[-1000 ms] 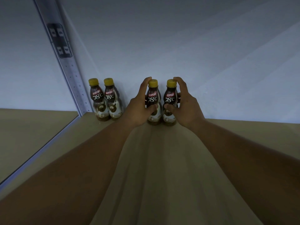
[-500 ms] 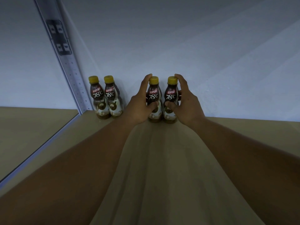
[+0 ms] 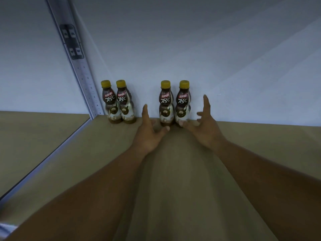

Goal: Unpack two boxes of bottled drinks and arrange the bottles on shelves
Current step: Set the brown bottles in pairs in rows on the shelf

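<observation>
**A:** Where did the bottles stand?

**B:** All 4 stood upright at the very back of the shelf [image 3: 52,136], against the pale wall [image 3: 208,49]. The 1st bottle [image 3: 111,105] and the 2nd bottle [image 3: 125,105] touched each other in the left corner, just beside the metal upright [image 3: 85,79]. The 3rd bottle [image 3: 165,105] and the 4th bottle [image 3: 182,104] made another pair, side by side, with a gap between the 2 pairs.

**A:** And your grips?

**B:** Neither held anything. My left grip [image 3: 149,134] was spread, its fingers straight, low in the gap between the pairs. Its forefinger pointed up just left of the 3rd bottle, and its thumb lay in front of that bottle's foot. I could not tell whether it touched. My right grip [image 3: 205,131] was spread too, just right of the 4th bottle. Its forefinger pointed up beside the label, and its thumb lay across the foot. I could not tell contact there either.

**A:** How did the bottles look?

**B:** Each had a yellow cap and a dark label reading KOPIKO 78°C, turned towards me.

**A:** Anything else?

**B:** A dark fitting [image 3: 72,41] sat higher on the upright. Both my bare forearms reached in over the tan board.
</observation>
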The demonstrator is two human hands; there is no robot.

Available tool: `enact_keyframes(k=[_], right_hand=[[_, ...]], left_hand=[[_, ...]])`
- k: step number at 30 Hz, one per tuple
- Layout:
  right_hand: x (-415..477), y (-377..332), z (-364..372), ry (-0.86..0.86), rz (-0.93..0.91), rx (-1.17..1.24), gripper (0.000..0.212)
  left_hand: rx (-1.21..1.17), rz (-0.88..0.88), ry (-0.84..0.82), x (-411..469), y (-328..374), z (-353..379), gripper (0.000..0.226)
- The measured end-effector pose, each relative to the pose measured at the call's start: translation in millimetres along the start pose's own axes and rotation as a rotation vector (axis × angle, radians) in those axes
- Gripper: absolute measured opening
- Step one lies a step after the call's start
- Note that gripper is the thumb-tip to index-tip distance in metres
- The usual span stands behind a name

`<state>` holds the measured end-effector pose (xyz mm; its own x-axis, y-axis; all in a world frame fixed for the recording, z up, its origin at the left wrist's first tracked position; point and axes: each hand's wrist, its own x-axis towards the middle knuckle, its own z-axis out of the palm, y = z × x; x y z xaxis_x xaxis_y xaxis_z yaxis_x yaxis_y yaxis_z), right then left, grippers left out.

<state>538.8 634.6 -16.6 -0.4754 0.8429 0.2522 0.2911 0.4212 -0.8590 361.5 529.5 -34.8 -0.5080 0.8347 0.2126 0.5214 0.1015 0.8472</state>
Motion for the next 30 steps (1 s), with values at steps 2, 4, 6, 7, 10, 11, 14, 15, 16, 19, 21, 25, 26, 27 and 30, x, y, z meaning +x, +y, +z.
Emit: enact_keyframes(k=[2,4,6,7,10,11,14,15,16,19,21,25,26,27,30], right_hand=[[-22,4,-5,-0.032,0.076,-0.065,0.117],[-46,8,-11,-0.042,0.114,-0.195,0.102],[-73,8,-15,-0.052,0.097,-0.326,0.081],[-85,8,-17,-0.061,0.077,-0.380,0.071],[-133,3,-21,-0.079,0.023,-0.489,0.051],[-150,0,-23,-0.076,0.013,-0.513,0.046],[-199,-8,-26,-0.049,0.006,-0.541,0.040],[-215,-11,-27,-0.030,0.020,-0.543,0.039],[-231,-13,-28,-0.007,0.022,-0.551,0.039],[-284,-16,-28,0.084,-0.073,-0.573,0.038],[-320,-11,-25,0.112,-0.165,-0.597,0.041],[-376,8,-16,0.082,-0.196,-0.588,0.038],[-387,14,-14,0.073,-0.177,-0.570,0.036],[-400,20,-13,0.051,-0.131,-0.546,0.035],[-437,40,-9,-0.076,0.074,-0.466,0.037]], left_hand=[[0.057,-0.035,-0.017,-19,1,0,0.107],[0.134,-0.052,-0.052,-41,4,0,0.094],[0.228,-0.030,-0.092,-68,10,0,0.078],[0.282,-0.004,-0.110,-79,12,2,0.070],[0.391,0.084,-0.122,-124,21,2,0.052],[0.422,0.110,-0.115,-139,25,1,0.049],[0.499,0.153,-0.138,-187,40,-3,0.048],[0.516,0.167,-0.136,-206,45,-4,0.052],[0.529,0.190,-0.111,-224,48,-4,0.054],[0.509,0.289,0.003,-278,42,0,0.049],[0.484,0.350,0.040,-312,30,5,0.039],[0.383,0.282,-0.023,-372,11,10,0.049],[0.373,0.239,-0.055,-385,4,11,0.052],[0.368,0.187,-0.097,-399,-4,12,0.054],[0.319,0.058,-0.201,-429,-31,13,0.055]])
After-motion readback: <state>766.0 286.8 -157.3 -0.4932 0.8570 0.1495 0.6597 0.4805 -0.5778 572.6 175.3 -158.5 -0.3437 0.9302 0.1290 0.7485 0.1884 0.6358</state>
